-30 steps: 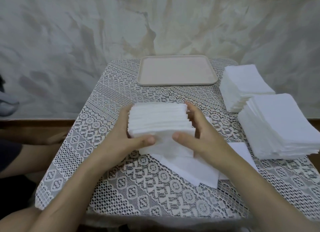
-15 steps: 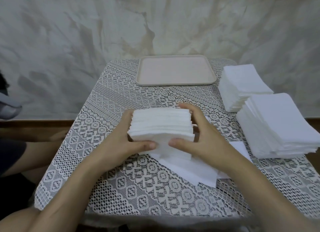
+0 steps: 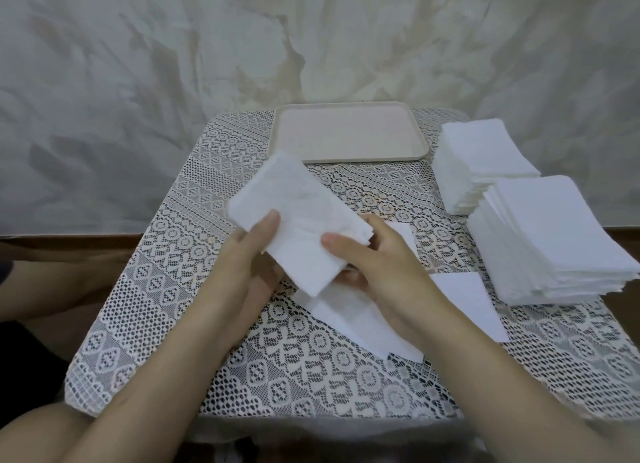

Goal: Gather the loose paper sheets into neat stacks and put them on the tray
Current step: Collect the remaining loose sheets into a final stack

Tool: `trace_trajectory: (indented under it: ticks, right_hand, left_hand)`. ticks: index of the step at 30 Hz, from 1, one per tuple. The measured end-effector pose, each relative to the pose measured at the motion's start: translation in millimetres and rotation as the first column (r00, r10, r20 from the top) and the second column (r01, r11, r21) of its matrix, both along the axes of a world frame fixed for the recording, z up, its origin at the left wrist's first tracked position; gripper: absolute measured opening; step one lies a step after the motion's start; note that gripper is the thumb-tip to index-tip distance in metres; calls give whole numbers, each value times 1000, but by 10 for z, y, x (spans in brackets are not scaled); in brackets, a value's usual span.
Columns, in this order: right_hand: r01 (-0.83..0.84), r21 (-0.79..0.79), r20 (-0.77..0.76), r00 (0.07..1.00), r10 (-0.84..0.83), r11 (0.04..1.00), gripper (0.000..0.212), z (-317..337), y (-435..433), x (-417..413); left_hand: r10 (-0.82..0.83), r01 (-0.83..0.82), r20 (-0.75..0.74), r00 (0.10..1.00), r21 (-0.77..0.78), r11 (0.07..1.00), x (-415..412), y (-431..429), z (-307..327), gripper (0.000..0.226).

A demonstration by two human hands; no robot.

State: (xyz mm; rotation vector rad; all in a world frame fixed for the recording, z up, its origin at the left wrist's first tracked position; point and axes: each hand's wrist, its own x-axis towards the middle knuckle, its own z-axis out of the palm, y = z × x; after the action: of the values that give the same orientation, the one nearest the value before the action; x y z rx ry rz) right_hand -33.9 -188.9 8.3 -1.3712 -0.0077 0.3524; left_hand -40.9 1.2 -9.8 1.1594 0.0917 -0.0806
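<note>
A thick bundle of white paper sheets point(image 3: 298, 220) is lifted above the table, turned diagonally with its far corner pointing toward the tray. My left hand point(image 3: 249, 262) grips it from the left with the thumb on top. My right hand point(image 3: 374, 265) holds its right end, thumb on top and fingers underneath. Under my hands lie a few loose white sheets point(image 3: 360, 320) flat on the lace cloth. The beige tray point(image 3: 349, 133) stands at the far edge of the table with nothing on it.
Two tall stacks of white sheets stand on the right, one far point(image 3: 481, 161) and one near point(image 3: 561, 241). The lace tablecloth point(image 3: 166, 289) covers a small table. Another person's arm point(image 3: 52, 282) rests at the left, beside the table.
The bundle stood on its edge on the table between both hands; now it is lifted and turned flat and diagonal, with both thumbs on top.
</note>
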Motion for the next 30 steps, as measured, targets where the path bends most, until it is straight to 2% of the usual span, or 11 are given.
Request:
trace_trajectory:
  ticks: [3, 5, 7, 9, 11, 14, 18, 23, 30]
  right_hand:
    - [-20, 46, -27, 999, 21, 999, 46, -67, 38, 8]
    - [-67, -69, 2, 998, 67, 995, 45, -55, -35, 24]
    - [-94, -288, 77, 990, 121, 953, 38, -36, -169, 65]
    - [0, -511, 218, 967, 130, 859, 22, -41, -353, 124]
    - [81, -685, 297, 938, 177, 724, 11, -47, -554, 165]
    - [47, -840, 264, 905, 332, 540, 7, -18, -736, 147]
    - [90, -895, 280, 875, 394, 436, 8, -44, -698, 168]
    - [170, -890, 360, 831, 425, 423, 21, -41, -556, 329]
    - [146, -912, 330, 817, 472, 385, 24, -54, -441, 584]
  left_hand:
    - [8, -7, -41, 999, 8, 1000, -20, -96, 20, 67]
    - [56, -53, -56, 997, 59, 997, -7, -85, 52, 55]
    - [123, -117, -66, 990, 91, 989, 20, -14, 88, 53]
    - [150, -139, -91, 985, 119, 983, 30, 92, 110, 67]
    - [135, -117, -95, 986, 170, 978, 17, 188, 125, 70]
    - [116, -98, -60, 991, 246, 964, -7, 242, 131, 64]
    - [98, -84, -34, 995, 277, 957, -10, 228, 137, 55]
    - [89, -74, -47, 995, 266, 961, -5, 231, 152, 56]
    - [62, -38, -93, 994, 244, 969, 71, 285, 152, 55]
